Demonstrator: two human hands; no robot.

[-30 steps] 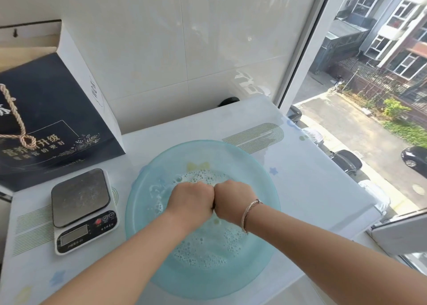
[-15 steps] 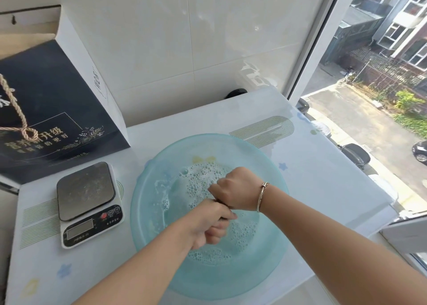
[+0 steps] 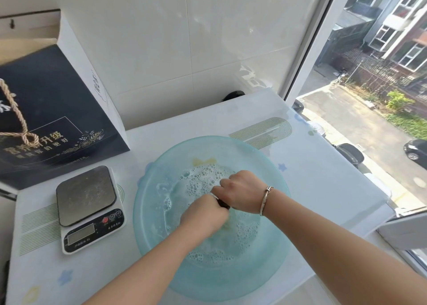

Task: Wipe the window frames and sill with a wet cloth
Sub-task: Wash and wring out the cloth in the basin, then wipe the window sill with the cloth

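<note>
Low in the frame's centre, over the foamy basin (image 3: 272,270) on the table (image 3: 323,166), left hand (image 3: 204,214) and right hand (image 3: 242,191) clench a dark cloth (image 3: 223,204) (barely visible) between their grips.

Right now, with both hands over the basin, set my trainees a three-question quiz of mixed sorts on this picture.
1. True or false: the kitchen scale sits on the window side of the basin.
2. Which wrist wears the bracelet? A left, B right.
3. Fill in: the left hand and right hand grip a dark ____ above the foamy water.

Key: 1 false; 2 B; 3 cloth.
</note>
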